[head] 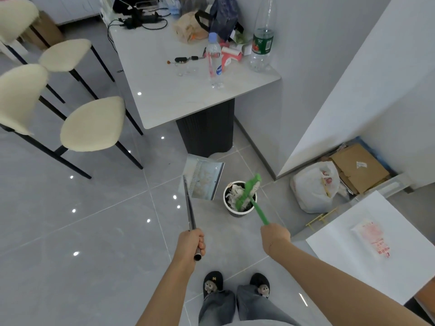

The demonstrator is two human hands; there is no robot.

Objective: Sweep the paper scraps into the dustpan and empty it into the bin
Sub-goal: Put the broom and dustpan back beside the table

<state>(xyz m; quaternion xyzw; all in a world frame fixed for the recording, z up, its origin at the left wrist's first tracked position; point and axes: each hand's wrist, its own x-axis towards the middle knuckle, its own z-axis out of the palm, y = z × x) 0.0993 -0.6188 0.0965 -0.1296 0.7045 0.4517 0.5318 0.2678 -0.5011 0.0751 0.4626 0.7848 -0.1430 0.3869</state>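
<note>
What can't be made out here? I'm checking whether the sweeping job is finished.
Head view only:
- Bin contents: partly hidden by the green broom head held over it.
- Dustpan: its surface is blurred, so leftover scraps can't be ruled out.
- Floor behind the table base: blocked.
- Right hand fingers: turned away from camera.

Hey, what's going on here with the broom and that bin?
A person is standing on the grey tile floor, cleaning up. The left hand grips the metal handle of a dustpan, held beside the bin. The right hand grips a green broom, its head over the small round bin. Crumpled paper scraps already lie in the bin, so the emptying looks done or nearly so. A white table with bottles stands behind.
</note>
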